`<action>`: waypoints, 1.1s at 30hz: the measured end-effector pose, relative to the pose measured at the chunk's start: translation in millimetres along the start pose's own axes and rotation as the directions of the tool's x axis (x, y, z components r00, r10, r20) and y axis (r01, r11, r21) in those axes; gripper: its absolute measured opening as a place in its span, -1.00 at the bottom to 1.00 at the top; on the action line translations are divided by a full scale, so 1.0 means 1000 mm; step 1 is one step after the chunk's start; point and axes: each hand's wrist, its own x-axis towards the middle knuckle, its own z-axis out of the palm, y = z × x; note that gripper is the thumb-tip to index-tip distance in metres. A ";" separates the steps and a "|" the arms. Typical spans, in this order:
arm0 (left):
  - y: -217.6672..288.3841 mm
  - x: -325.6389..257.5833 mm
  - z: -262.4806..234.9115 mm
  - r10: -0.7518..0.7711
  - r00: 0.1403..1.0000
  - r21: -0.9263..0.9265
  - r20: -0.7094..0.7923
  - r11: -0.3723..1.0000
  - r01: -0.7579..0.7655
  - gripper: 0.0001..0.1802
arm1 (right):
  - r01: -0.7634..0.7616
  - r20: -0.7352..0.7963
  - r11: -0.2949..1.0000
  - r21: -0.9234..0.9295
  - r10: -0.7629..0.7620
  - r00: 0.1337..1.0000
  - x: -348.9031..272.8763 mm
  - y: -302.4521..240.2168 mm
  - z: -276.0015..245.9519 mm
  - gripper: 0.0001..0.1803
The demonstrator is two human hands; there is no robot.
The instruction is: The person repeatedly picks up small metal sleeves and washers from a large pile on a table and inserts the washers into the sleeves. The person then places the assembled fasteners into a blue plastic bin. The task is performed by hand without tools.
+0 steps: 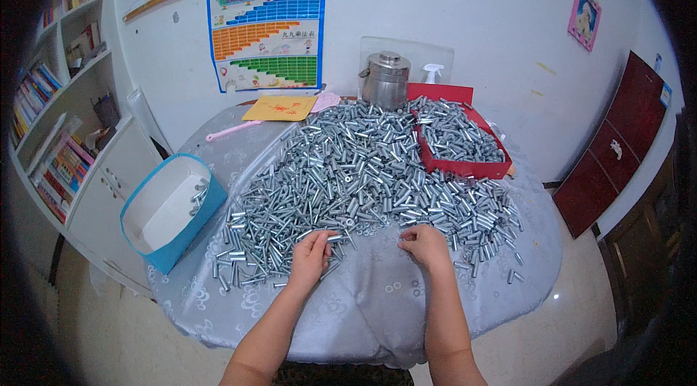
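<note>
My left hand (311, 261) is closed in a pinch on a metal bolt (336, 238), which points right over the near edge of the pile. Across a small gap, my right hand (427, 246) has thumb and forefinger pressed together; whatever they hold is too small to make out. Beyond both hands spreads a big heap of silvery metal bolts and sleeves (348, 161). Small ring washers (393, 287) lie on the grey cloth between my forearms, and more sit at the heap's near edge.
A blue fabric bin (174, 237) with a few metal pieces inside stands at the left. At the back right, a red box (468, 167) is full of metal sleeves. Behind the heap are a steel pot (386, 81), a yellow envelope (279, 108) and a pink-handled fan (232, 130).
</note>
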 end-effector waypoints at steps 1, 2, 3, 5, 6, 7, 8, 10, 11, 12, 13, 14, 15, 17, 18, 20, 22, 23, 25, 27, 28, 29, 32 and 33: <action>0.001 -0.001 0.001 -0.007 1.000 0.001 -0.003 1.000 0.007 -0.72 | 0.002 -0.010 1.000 0.010 -0.002 1.000 0.001 0.001 0.002 -0.72; 0.001 -0.001 0.001 -0.008 1.000 0.004 0.001 1.000 0.008 -0.72 | 0.005 -0.020 1.000 0.019 -0.004 1.000 0.001 0.002 0.003 -0.72; 0.000 -0.001 0.001 -0.009 1.000 0.007 0.005 1.000 0.009 -0.73 | 0.007 -0.031 1.000 0.029 -0.006 1.000 0.001 0.002 0.004 -0.72; 0.000 -0.001 0.002 -0.009 1.000 0.013 0.004 1.000 0.009 -0.73 | 0.004 -0.034 1.000 0.013 -0.004 0.999 0.002 0.001 0.004 -0.72; -0.001 -0.001 0.002 -0.009 1.000 0.015 0.001 1.000 0.009 -0.73 | 0.003 -0.035 1.000 0.005 -0.002 0.999 0.002 0.000 0.004 -0.72; -0.001 -0.001 0.002 -0.009 1.000 0.018 -0.004 1.000 0.009 -0.73 | -0.004 -0.041 1.000 0.004 0.004 0.999 0.002 -0.002 0.004 -0.73; -0.002 -0.001 0.002 -0.013 1.000 0.012 0.000 1.000 0.013 -0.73 | -0.010 -0.046 1.000 0.003 0.010 0.999 0.001 -0.004 0.003 -0.73; -0.002 -0.001 0.003 -0.022 1.000 0.000 0.010 1.000 0.022 -0.73 | -0.008 -0.056 1.000 0.008 0.008 0.998 0.001 -0.006 0.004 -0.74; -0.001 -0.001 0.004 -0.023 1.000 0.001 0.010 1.000 0.023 -0.73 | 0.001 -0.062 1.000 0.014 0.000 0.998 0.002 -0.005 0.006 -0.75; -0.001 -0.002 0.005 -0.024 1.000 0.002 0.009 1.000 0.024 -0.73 | 0.010 -0.067 1.000 0.020 -0.009 0.998 0.002 -0.005 0.007 -0.76; -0.001 -0.002 0.004 -0.027 1.000 0.003 0.005 1.000 0.027 -0.73 | 0.019 -0.066 0.997 0.072 -0.015 0.998 0.002 -0.008 0.008 -0.77; -0.002 -0.001 0.002 -0.026 0.999 -0.036 0.025 0.999 0.027 -0.73 | 0.029 -0.066 0.992 0.124 -0.021 0.998 0.001 -0.015 0.007 -0.78; -0.005 -0.001 0.000 -0.024 0.999 -0.075 0.045 0.997 0.028 -0.73 | 0.038 -0.065 0.984 0.176 -0.027 0.998 0.000 -0.021 0.009 -0.80; -0.006 0.000 0.002 -0.035 0.996 -0.136 0.087 0.990 0.046 -0.72 | 0.055 0.053 0.811 0.583 -0.105 0.993 0.000 -0.027 0.019 -0.81; -0.004 -0.001 0.004 -0.047 0.994 -0.158 0.103 0.985 0.063 -0.71 | 0.036 0.096 0.662 0.748 -0.161 0.982 -0.001 -0.031 0.023 -0.82; 0.000 -0.003 0.004 -0.078 0.990 -0.179 0.119 0.979 0.098 -0.69 | -0.015 0.167 0.598 0.802 -0.200 0.966 -0.002 -0.041 0.028 -0.81; 0.003 -0.004 0.004 -0.109 0.986 -0.182 0.130 0.974 0.132 -0.68 | -0.053 0.210 0.549 0.834 -0.228 0.951 -0.004 -0.046 0.030 -0.80; 0.003 -0.005 0.004 -0.118 0.983 -0.192 0.139 0.971 0.144 -0.68 | -0.064 0.220 0.532 0.844 -0.235 0.947 -0.005 -0.047 0.031 -0.80; 0.004 -0.005 0.005 -0.137 0.978 -0.212 0.160 0.962 0.170 -0.68 | -0.084 0.236 0.513 0.854 -0.240 0.942 -0.006 -0.046 0.033 -0.80; 0.003 -0.005 0.004 -0.164 0.968 -0.231 0.188 0.951 0.206 -0.68 | -0.101 0.249 0.508 0.856 -0.234 0.940 -0.005 -0.043 0.037 -0.80; 0.003 -0.005 0.004 -0.175 0.964 -0.240 0.199 0.945 0.221 -0.68 | -0.112 0.256 0.505 0.856 -0.225 0.940 -0.005 -0.044 0.036 -0.80; 0.003 -0.005 0.003 -0.192 0.963 -0.243 0.192 0.941 0.236 -0.68 | -0.123 0.262 0.502 0.856 -0.217 0.940 -0.007 -0.047 0.035 -0.79; 0.007 -0.006 0.005 -0.231 0.956 -0.251 0.178 0.929 0.271 -0.69 | -0.125 0.258 0.515 0.848 -0.195 0.946 -0.010 -0.052 0.033 -0.79; 0.008 -0.006 0.005 -0.238 0.955 -0.252 0.176 0.927 0.278 -0.69 | -0.121 0.252 0.522 0.844 -0.188 0.949 -0.010 -0.052 0.033 -0.79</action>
